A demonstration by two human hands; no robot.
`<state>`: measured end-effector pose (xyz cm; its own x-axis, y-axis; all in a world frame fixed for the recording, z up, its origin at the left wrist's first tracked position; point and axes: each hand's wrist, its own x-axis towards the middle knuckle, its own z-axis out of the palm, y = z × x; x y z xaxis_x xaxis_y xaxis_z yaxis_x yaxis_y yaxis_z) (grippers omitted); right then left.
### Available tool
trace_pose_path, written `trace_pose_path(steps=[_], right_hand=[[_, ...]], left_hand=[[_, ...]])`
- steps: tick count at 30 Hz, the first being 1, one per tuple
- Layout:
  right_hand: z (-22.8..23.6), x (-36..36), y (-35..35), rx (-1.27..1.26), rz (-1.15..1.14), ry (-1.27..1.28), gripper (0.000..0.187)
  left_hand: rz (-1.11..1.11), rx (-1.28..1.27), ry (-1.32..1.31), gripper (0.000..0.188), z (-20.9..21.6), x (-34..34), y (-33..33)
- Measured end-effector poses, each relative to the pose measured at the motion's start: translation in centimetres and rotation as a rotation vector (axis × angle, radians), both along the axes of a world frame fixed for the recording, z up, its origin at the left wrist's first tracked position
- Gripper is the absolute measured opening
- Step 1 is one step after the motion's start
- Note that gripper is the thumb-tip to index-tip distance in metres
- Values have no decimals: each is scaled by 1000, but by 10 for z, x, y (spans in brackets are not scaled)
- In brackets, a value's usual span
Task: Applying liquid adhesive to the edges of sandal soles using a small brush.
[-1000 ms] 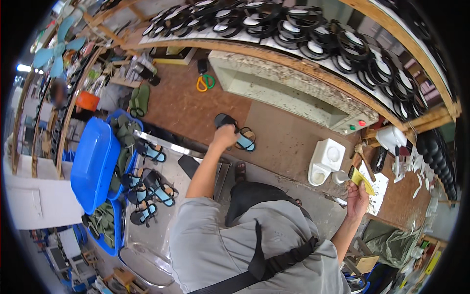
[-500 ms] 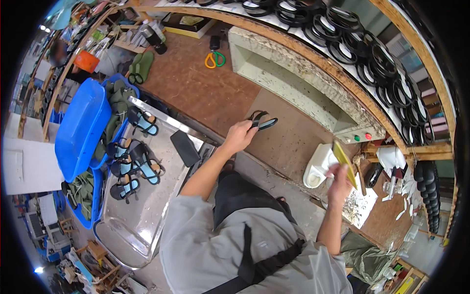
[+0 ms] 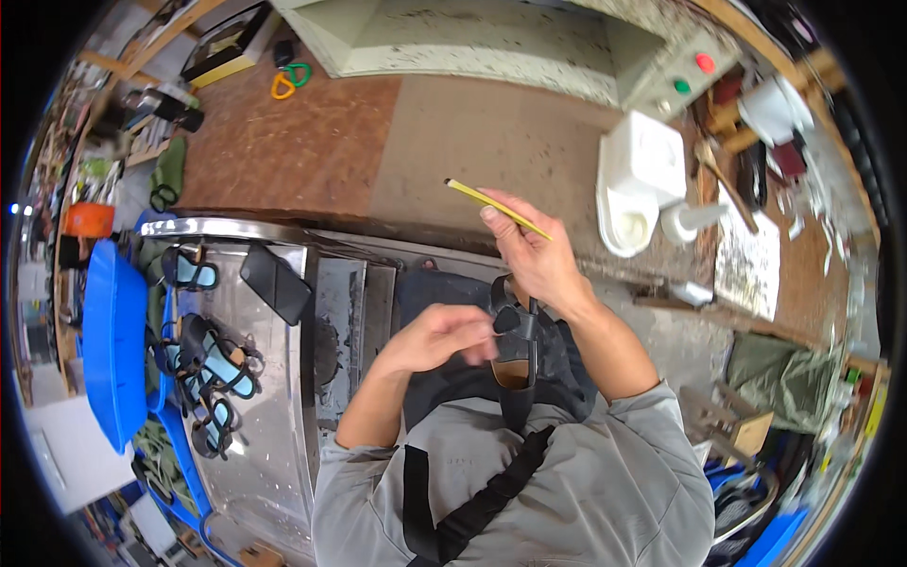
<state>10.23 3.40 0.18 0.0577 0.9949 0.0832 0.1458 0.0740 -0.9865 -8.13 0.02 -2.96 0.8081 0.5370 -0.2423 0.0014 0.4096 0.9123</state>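
My right hand (image 3: 543, 250) is closed on a slim yellow stick (image 3: 496, 205) with a dark tip, pinched between thumb and fingers and pointing up to the left. Just below that hand, in front of my body, is a sandal (image 3: 515, 373) with black straps and a tan inner sole. Whether the lower fingers of the right hand also grip this sandal is hidden. My left hand (image 3: 439, 338) is at the sandal's left side, its fingertips by the straps. Motion smears those fingers, so their grip and contact cannot be made out.
On the metal-topped surface (image 3: 269, 406) at left lie several black sandals (image 3: 222, 359) with light blue soles and a black flat case (image 3: 276, 282). A blue tub (image 3: 113, 345) stands beyond. Along the bench are scissors (image 3: 291, 80), a white container (image 3: 642, 161) and a hammer (image 3: 727, 189).
The sandal and my left hand have come back from the bench to my lap. My right hand has moved left with the yellow stick, away from the white container. The view has shifted.
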Motion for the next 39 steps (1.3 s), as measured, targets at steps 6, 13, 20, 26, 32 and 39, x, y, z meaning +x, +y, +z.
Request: trace_pose_path(steps=[6,13,20,26,32,39], right_hand=[[-14,-9,-65,-146,-94,245,32],[10,-25,-110,305,-272,-122,28],[14,-4,-125,314,-317,-85,27],[1,11,-107,309,-314,-13,27],[-1,27,-83,385,-346,-62,27],[-15,40,-66,425,-398,-75,30]], left_hand=[[13,547,606,32,-4,-27,-70],[207,747,217,42,-8,23,-116],[224,-331,-172,39,-32,60,-132],[354,-290,-250,52,-25,72,-117],[179,-216,-93,49,-10,86,-91],[353,-294,-98,40,-24,103,-87]])
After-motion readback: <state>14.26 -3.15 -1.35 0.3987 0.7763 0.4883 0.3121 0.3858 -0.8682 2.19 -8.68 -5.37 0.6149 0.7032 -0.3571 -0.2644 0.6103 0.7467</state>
